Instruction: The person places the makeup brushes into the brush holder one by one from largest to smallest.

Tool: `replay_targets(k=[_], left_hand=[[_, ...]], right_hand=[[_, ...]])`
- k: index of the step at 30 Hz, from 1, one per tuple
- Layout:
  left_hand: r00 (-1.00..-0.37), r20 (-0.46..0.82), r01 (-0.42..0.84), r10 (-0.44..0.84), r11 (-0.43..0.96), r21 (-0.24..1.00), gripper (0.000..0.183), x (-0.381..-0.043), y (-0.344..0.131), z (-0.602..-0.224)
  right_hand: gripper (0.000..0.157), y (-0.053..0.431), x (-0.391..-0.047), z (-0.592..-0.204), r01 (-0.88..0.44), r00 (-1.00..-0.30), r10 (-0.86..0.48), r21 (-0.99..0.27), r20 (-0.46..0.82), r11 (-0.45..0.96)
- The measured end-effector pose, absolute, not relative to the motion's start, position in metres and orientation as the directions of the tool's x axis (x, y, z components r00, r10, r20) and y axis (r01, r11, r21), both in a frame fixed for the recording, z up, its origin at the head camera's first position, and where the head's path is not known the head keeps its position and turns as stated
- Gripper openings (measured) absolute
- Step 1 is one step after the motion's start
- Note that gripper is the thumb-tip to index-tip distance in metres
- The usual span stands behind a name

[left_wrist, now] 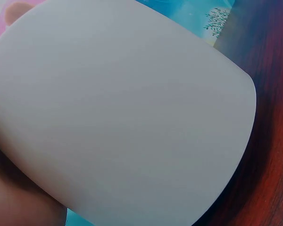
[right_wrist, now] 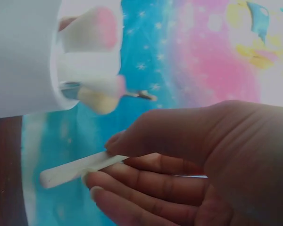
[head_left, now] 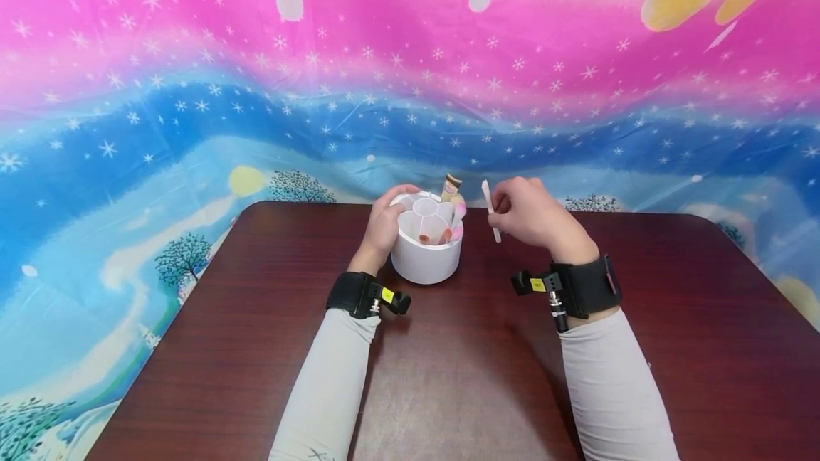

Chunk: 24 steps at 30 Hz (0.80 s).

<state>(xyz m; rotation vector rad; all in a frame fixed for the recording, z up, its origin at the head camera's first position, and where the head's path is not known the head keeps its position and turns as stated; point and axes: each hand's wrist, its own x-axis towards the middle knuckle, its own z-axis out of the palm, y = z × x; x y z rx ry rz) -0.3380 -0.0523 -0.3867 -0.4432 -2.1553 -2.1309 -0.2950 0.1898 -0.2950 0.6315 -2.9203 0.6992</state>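
Note:
A round white divided holder [head_left: 424, 262] is on the table, and its smooth wall fills most of the left wrist view. My left hand [head_left: 383, 225] grips its left side, fingers over the rim. Pink-and-white brushes [right_wrist: 92, 30], a beige item with a brown top [head_left: 450, 187] and small reddish-brown ends [head_left: 424, 239] show in the compartments. To the right of the holder, apart from it, my right hand [head_left: 534, 213] pinches a slim white stick [right_wrist: 68, 172] between thumb and fingers. The stick stands nearly upright in the head view; its exact kind is unclear.
The dark reddish-brown wooden table [head_left: 448, 375] extends around the holder, its far edge just behind it. A colourful printed cloth [head_left: 397, 62] with snowflakes and trees hangs behind the table. Both wrists wear black straps [head_left: 586, 287] with small cameras.

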Motion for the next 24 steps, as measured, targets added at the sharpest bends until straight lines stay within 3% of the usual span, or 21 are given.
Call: replay_targets(k=[14,24], left_hand=[[-0.948,0.3,0.299,0.11,-0.027,0.954,0.04,-0.34,-0.049,-0.393],[-0.949,0.3,0.3,0.102,-0.014,0.954,0.039,-0.34,-0.049,-0.392]], right_hand=[[0.009,0.183,-0.287,-0.281,-0.472,-0.872,-0.328,-0.449,0.363,0.759],[0.008,0.164,-0.279,-0.279,-0.576,-0.804,-0.315,-0.529,0.505,0.624]])
